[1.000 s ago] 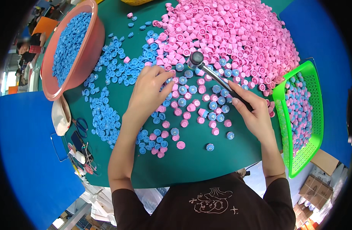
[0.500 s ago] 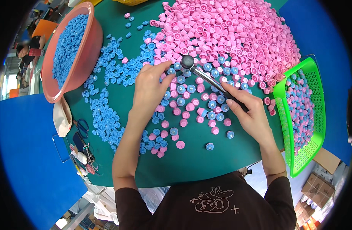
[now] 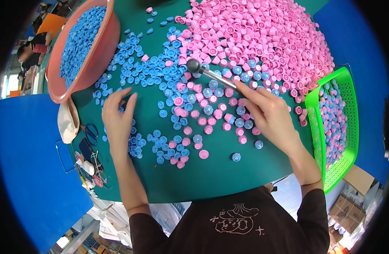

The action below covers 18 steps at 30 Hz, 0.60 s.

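A co-worker (image 3: 31, 53) sits beyond the left edge of the table (image 3: 194, 184). At the table's far left corner a salmon tub (image 3: 104, 55) leans, heaped with small blue caps (image 3: 154, 76). Along the left edge, from far to near, lie a white pouch (image 3: 68, 122), scissors (image 3: 91, 133) with blue handles, a dark phone (image 3: 85, 148) and a white case (image 3: 88, 168) among thin cords.

The person's left hand (image 3: 118, 120) is over the left part of the table, among the scattered blue caps. Its fingers are bent and stand apart from the thumb; whether they touch a cap cannot be told. More blue caps spread from beside the tub toward the middle, and a small cluster, mixed with pink cups (image 3: 255, 36), lies nearer the near edge.

At the middle, loose cups mingle with joined pieces (image 3: 208, 110), a blue cap on a pink cup. Above these is the hammer (image 3: 217, 78), its dark round head toward the left and its metal shaft slanting down to the right. The right hand (image 3: 272, 118) has its fingers clamped on the handle. Beyond it, the large heap of pink cups reaches the far edge. At the right edge a green basket (image 3: 351, 127) stands tilted, filled with joined pieces.
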### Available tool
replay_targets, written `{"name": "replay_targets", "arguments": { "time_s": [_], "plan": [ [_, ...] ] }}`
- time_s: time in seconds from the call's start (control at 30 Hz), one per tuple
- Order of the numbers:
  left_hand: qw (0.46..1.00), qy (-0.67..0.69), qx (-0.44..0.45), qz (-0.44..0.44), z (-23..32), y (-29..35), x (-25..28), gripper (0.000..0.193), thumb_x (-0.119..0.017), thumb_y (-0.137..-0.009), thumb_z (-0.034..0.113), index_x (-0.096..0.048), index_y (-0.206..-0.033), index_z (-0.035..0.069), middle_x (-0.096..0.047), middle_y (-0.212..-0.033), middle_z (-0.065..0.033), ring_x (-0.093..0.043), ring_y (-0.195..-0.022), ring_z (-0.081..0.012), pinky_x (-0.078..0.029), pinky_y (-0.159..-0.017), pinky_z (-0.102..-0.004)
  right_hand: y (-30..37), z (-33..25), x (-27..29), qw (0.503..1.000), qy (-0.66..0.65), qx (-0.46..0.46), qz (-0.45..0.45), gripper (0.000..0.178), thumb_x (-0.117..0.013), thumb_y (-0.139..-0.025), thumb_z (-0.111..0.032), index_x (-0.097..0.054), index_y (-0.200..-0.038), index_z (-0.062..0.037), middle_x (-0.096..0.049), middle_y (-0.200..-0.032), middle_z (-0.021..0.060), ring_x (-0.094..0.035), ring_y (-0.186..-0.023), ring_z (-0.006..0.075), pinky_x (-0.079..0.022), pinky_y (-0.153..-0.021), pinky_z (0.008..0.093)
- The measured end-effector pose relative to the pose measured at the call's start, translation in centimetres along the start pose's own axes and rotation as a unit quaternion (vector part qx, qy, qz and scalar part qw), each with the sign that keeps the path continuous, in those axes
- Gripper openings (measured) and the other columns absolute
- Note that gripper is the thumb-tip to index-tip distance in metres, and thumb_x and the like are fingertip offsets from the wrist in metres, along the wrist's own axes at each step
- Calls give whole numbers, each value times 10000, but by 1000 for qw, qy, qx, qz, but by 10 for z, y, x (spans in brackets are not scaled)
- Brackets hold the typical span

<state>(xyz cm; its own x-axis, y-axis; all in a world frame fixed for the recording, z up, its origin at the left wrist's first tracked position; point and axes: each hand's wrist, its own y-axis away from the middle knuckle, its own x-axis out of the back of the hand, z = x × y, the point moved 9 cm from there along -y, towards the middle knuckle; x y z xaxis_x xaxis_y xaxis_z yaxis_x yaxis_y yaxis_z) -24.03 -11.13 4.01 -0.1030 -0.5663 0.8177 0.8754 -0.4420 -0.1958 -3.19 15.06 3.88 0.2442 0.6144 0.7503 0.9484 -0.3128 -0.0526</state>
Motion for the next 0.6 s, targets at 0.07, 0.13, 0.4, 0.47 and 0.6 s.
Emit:
{"name": "replay_targets", "arguments": {
  "time_s": [0.07, 0.13, 0.4, 0.47, 0.6],
  "plan": [
    [983, -169, -49, 45, -21, 19, 14, 207, -744, -821, 140, -710, -996, 35, -657, -1011, -113, -611, -878, -274, -493, -795, -371, -1, -2, 6, 999, -52, -15, 2, 438, -605, -894, 17, -611, -1321, -79, -671, -903, 125, -632, -753, 177, -492, -712, 286],
    [985, -154, -61, 54, -41, 33, 13, 196, -738, -819, 131, -702, -985, 35, -631, -1068, -132, -597, -950, -318, -484, -825, -392, -3, 2, 14, 995, -99, -3, 32, 425, -596, -903, 17, -601, -1323, -46, -704, -1087, 131, -655, -906, 155, -494, -827, 280],
    [1000, 4, 9, 28, -62, 34, 12, 176, -754, -808, 99, -719, -953, 5, -685, -891, -104, -623, -764, -227, -495, -695, -318, 2, 16, 1, 989, -133, -68, 0, 417, -603, -934, -47, -584, -1350, -53, -691, -1178, 77, -605, -987, 95, -462, -861, 238],
    [998, -46, -16, 44, -61, 35, 21, 171, -753, -810, 103, -719, -946, 6, -683, -886, -100, -624, -764, -222, -493, -697, -314, 3, 13, 3, 991, -127, -44, 26, 415, -607, -909, 2, -611, -1319, -64, -715, -1112, 112, -645, -948, 123, -492, -843, 259],
    [996, -71, -28, 45, -58, 34, 26, 155, -752, -811, 114, -719, -923, 13, -677, -872, -91, -623, -762, -213, -490, -699, -314, 2, 12, 2, 990, -135, -29, 34, 420, -616, -906, -10, -613, -1320, -78, -711, -1132, 126, -655, -938, 129, -499, -838, 269]
  ]
}}
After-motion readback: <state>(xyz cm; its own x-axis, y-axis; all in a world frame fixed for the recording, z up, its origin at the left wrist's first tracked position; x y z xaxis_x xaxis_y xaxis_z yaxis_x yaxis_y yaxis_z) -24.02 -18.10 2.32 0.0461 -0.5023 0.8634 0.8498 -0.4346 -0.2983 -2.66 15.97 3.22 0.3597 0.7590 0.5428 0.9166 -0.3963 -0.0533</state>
